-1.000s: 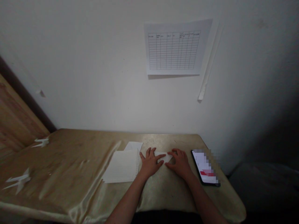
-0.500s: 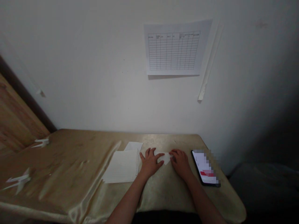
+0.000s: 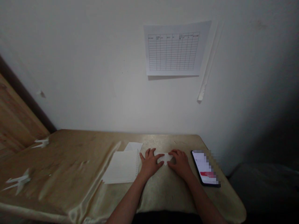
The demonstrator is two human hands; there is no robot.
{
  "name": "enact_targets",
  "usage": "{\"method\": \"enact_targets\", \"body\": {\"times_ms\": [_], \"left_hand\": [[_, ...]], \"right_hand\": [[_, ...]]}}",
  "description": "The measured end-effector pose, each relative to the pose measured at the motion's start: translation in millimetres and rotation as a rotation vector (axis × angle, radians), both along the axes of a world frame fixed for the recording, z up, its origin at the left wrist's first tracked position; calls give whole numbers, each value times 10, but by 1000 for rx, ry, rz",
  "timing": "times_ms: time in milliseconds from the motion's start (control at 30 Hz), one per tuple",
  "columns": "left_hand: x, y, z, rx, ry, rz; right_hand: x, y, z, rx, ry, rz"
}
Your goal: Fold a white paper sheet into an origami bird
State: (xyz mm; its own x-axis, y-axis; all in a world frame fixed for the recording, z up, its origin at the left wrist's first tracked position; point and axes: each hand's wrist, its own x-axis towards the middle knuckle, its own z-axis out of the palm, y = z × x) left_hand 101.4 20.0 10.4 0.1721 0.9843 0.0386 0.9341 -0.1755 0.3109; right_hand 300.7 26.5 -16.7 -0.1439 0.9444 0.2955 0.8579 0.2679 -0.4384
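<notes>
Head view, lower centre: left hand (image 3: 151,162) and right hand (image 3: 180,161) are resting loosely splayed, apparently steadying small white paper (image 3: 166,158); next move is probably needing fingertip precision.

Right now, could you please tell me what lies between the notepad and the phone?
The head view shows the left hand, a small white paper and the right hand there.

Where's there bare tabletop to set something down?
Widest: the creased table cover between the paper cranes and the spiral notepad. Smaller: the near right corner, just in front of the smartphone. Crowded: between notepad and smartphone, where the left hand and right hand flank the small white paper.
</notes>
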Motion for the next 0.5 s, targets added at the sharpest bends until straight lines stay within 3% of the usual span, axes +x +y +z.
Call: {"method": "enact_targets", "body": {"times_ms": [500], "left_hand": [[3, -15, 23, 9, -16, 5]], "right_hand": [[-9, -51, 28, 23, -4, 27]]}}
